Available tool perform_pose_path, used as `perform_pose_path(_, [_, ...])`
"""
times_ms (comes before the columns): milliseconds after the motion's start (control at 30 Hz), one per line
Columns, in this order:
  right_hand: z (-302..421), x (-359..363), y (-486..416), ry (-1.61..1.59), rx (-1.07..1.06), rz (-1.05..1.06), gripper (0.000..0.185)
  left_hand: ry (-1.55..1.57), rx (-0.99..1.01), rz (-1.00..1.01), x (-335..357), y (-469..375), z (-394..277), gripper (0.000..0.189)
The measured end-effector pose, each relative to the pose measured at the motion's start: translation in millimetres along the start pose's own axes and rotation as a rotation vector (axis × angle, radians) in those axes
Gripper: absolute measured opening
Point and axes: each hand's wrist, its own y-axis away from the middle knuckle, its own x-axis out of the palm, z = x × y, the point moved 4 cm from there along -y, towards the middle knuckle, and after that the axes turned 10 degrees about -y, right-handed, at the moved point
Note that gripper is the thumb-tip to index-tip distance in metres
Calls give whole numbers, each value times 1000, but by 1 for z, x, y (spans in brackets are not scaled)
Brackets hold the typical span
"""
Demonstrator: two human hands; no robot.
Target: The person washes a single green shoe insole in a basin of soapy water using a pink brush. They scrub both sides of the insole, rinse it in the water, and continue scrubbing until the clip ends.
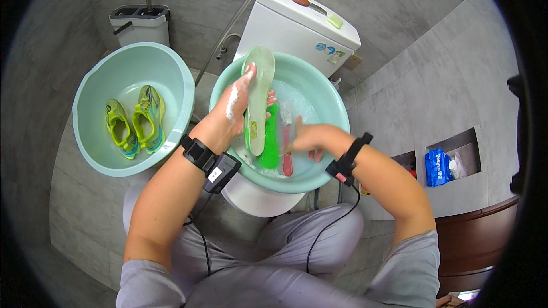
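Note:
My left hand [237,105] holds a pale green shoe insole [260,102] above a mint-green plastic basin [340,111], with white suds on the thumb side of the hand. Below it a bright green insole [269,145] lies in cloudy, soapy water; the raised insole and my fingers cover part of it. Beside that one is a scrub brush with a pink-red handle [287,164] and pale bristles. My right hand [310,137], slightly blurred, is over the water right of the brush handle, fingers apart and nothing visibly gripped.
A second mint-green basin [81,111] on the left contains two yellow-green sneakers [147,115]. Behind stand a white toilet tank [291,21] and a grey mop bucket [145,30]. A wall niche at right holds a blue packet [438,167]. Cables hang from both wrist straps.

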Motion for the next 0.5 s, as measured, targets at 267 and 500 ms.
perform_pose_path(267, [3,22,-26,73,-74,51,28,103,12,-96,-4,0,-1,66])
perform_pose_path(500, [-47,-9,-21,-776,-5,-54,47,164,-48,-144,-2,4,1,73])
